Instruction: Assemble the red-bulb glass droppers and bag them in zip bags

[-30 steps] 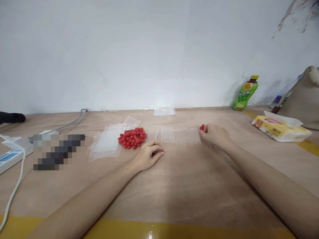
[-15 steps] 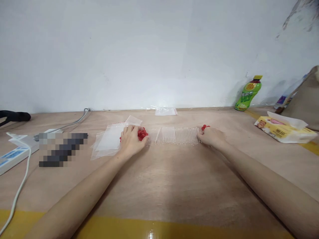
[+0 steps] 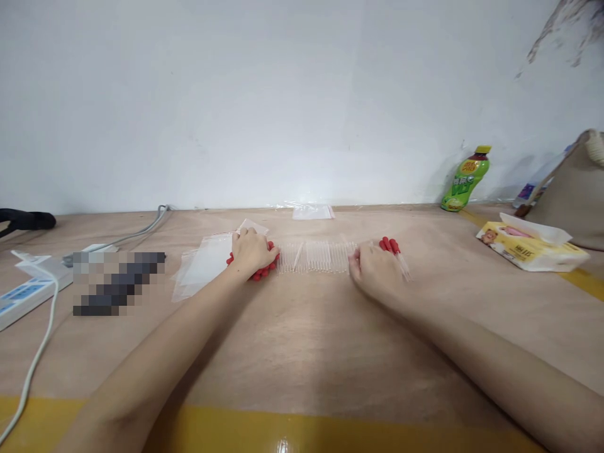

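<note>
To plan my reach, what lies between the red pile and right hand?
Head view: a row of clear tubes lies between the red pile and right hand.

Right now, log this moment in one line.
left hand: over red bulbs | right hand: at clear tubes | red-topped tubes: beside right hand

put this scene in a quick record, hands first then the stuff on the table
left hand: on the pile of red pieces, grip hidden
right hand: at the right end of the row of thin clear tubes, grip unclear
red-tipped tubes: a few, lying beside the right hand
plastic bags: flat, left of the red pile
tissue pack: right side, tissue sticking out
green bottle: yellow cap, near the wall
power strip: far left
</note>
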Tool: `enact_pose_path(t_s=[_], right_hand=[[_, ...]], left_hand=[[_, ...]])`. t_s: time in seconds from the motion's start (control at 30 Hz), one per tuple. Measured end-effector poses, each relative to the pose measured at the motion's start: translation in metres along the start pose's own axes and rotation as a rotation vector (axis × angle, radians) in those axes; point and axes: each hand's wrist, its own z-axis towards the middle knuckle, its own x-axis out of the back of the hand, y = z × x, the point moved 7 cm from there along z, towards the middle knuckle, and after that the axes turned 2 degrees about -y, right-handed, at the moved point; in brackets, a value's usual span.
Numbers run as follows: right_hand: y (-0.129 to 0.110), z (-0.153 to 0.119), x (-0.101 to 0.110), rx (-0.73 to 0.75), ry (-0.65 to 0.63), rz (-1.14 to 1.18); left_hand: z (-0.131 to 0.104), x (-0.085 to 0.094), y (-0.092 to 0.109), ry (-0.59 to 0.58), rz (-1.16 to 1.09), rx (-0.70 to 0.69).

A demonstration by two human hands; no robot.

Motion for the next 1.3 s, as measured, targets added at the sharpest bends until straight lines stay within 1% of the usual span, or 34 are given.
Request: enact_pose_path(t_s=[0.1,0.17,0.23,0.27,0.3,0.33,0.37,0.4,0.47,0.53,0.63,0.7,0.8,0.93,1.07,1.2,1.3], right_hand=[[-0.024,-0.015,-0.001,0.252,0.019,0.050],[-0.032,-0.024,-0.001,0.375,0.049,0.133],[-0.032,-0.029,-0.001,0.431,0.100,0.231],[-0.030,-0.030,0.000,0.439,0.119,0.278],[-0.028,-0.031,0.000,0.435,0.134,0.320],[-0.026,-0.031,0.000,0.426,0.140,0.357],[-0.024,-0.031,0.000,0.413,0.141,0.389],[-0.023,-0.031,0.000,0.401,0.138,0.417],[-0.020,-0.031,-0.002,0.384,0.114,0.458],[-0.019,-0.031,-0.006,0.374,0.079,0.486],[-0.019,-0.031,-0.012,0.382,0.049,0.517],[-0.020,-0.032,-0.014,0.406,0.053,0.514],[-0.022,-0.033,-0.015,0.432,0.062,0.474],[-0.023,-0.033,-0.012,0.434,0.056,0.475],[-0.028,-0.036,-0.006,0.457,0.053,0.466],[-0.034,-0.039,0.001,0.474,0.045,0.417],[-0.035,-0.039,0.003,0.474,0.038,0.419]], left_hand=[[0.004,0.000,-0.001,0.047,-0.024,0.015],[0.001,0.009,0.000,0.127,-0.071,0.009],[-0.009,0.022,0.005,0.236,-0.158,-0.037],[-0.017,0.029,0.010,0.289,-0.221,-0.087],[-0.027,0.035,0.016,0.339,-0.296,-0.158],[-0.038,0.037,0.025,0.346,-0.386,-0.255],[-0.050,0.037,0.034,0.312,-0.481,-0.351],[-0.062,0.035,0.041,0.265,-0.564,-0.417],[-0.082,0.025,0.055,0.140,-0.678,-0.514],[-0.095,0.015,0.062,0.041,-0.742,-0.531],[-0.099,0.005,0.066,-0.030,-0.762,-0.476],[-0.096,0.002,0.067,-0.040,-0.738,-0.431],[-0.090,-0.001,0.069,-0.011,-0.692,-0.392],[-0.090,-0.006,0.071,0.010,-0.713,-0.398],[-0.093,-0.002,0.069,0.057,-0.783,-0.420],[-0.091,-0.002,0.067,0.000,-0.900,-0.413],[-0.089,-0.004,0.068,-0.026,-0.946,-0.431]])
